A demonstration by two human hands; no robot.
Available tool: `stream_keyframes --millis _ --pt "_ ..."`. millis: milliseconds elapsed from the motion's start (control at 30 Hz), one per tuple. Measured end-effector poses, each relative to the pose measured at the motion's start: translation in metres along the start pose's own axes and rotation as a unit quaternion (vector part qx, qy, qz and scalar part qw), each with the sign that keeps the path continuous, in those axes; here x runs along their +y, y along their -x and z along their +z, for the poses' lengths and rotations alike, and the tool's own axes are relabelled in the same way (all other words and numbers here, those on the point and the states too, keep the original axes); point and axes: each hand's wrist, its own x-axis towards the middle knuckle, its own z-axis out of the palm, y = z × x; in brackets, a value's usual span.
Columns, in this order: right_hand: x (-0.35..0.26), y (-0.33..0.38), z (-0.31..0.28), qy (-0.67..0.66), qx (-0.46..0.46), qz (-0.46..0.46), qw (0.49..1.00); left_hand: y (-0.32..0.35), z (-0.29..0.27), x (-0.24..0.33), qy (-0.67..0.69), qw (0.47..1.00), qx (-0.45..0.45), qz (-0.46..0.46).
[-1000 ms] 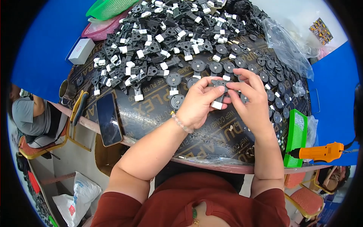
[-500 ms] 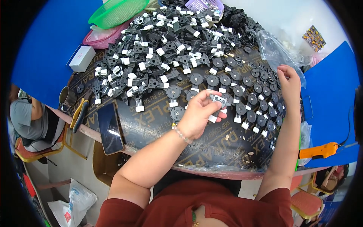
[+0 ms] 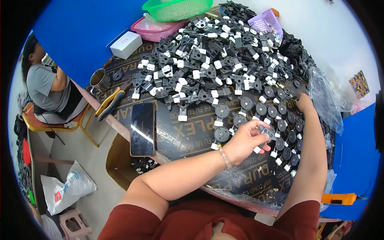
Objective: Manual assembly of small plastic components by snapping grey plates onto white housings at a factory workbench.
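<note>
My left hand (image 3: 249, 143) is closed on a black plastic caster bracket (image 3: 267, 133) with a white tip, thumb pressed against its face. Below and around it lie rows of black caster wheels with white stems (image 3: 246, 104) on the dark board table. At the right, my right hand (image 3: 306, 103) reaches down among small black round pieces (image 3: 296, 89), close to a clear plastic bag (image 3: 326, 100). Its fingertips blend into the dark pieces, so their grip is hard to make out.
A large heap of black and white parts (image 3: 208, 60) fills the table's far middle. Green (image 3: 176, 10), pink (image 3: 158, 30) and purple baskets (image 3: 262, 23) stand behind it. A phone (image 3: 143, 130), pliers (image 3: 111, 104), metal mug (image 3: 99, 79) and white box (image 3: 126, 45) lie left. An orange-handled tool (image 3: 339, 199) is lower right.
The view has swung left, shifting the scene rightward. My right hand has moved from beside the plastic bag down to the black pieces. My left hand keeps holding the bracket, now turned slightly.
</note>
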Motion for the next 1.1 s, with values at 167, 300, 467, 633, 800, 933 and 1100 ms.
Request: stream_keyframes --millis 167,300,467,633,800,933,1100 --pt "0.002 -0.013 0.009 -0.005 0.015 0.000 1.000 0.000 0.000 0.001 0.004 1.000 0.011 0.005" --pt "-0.003 0.003 0.005 -0.047 0.131 -0.059 0.989 0.002 -0.001 0.001 0.010 1.000 0.020 0.008" --pt "-0.017 0.030 -0.033 -0.448 0.115 0.021 0.886 -0.003 0.000 0.003 0.020 0.999 0.034 -0.001" --pt "-0.100 0.141 -0.107 -0.692 0.064 0.011 0.719 -0.001 -0.005 0.007 -0.005 0.999 0.039 0.000" --pt "-0.114 0.208 -0.102 -0.762 0.029 -0.018 0.647 -0.004 0.000 0.008 0.016 1.000 0.017 -0.013" --pt "-0.112 0.241 -0.092 -0.718 0.006 -0.033 0.695 0.001 -0.001 0.011 0.006 1.000 -0.006 -0.016" --pt "-0.112 0.264 -0.060 -0.701 0.087 -0.046 0.707 -0.002 0.000 0.009 0.038 0.999 -0.024 -0.024"
